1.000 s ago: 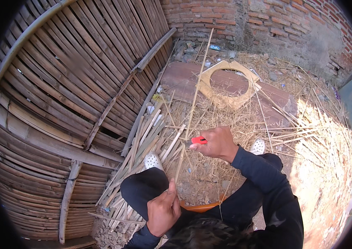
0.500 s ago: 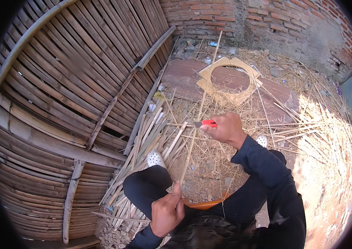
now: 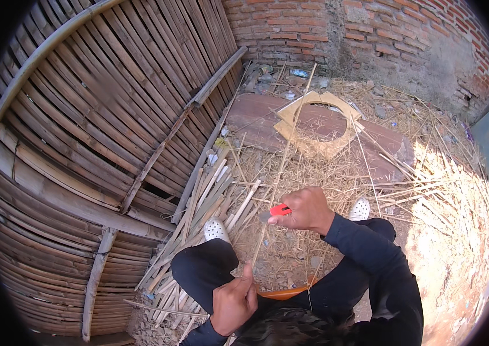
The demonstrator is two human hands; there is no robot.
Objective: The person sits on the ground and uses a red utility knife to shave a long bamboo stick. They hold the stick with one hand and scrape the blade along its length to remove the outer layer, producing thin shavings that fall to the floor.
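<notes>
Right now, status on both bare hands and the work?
Left hand holding long pale bamboo strip. Right hand gripping red-handled knife at the strip. Strip's far stretch overlaps tan round-holed board in view; contact unclear.

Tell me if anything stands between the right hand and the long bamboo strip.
Only the red-handled knife in the right hand; its blade crosses the bamboo strip in this view, though contact is hard to tell. Nothing visible separates the left hand from the strip.

We're in an outdoor work yard.
Brown bamboo-slat wall, weathered red-brick wall, sunlit earthen ground strewn with straw-coloured shavings.
</notes>
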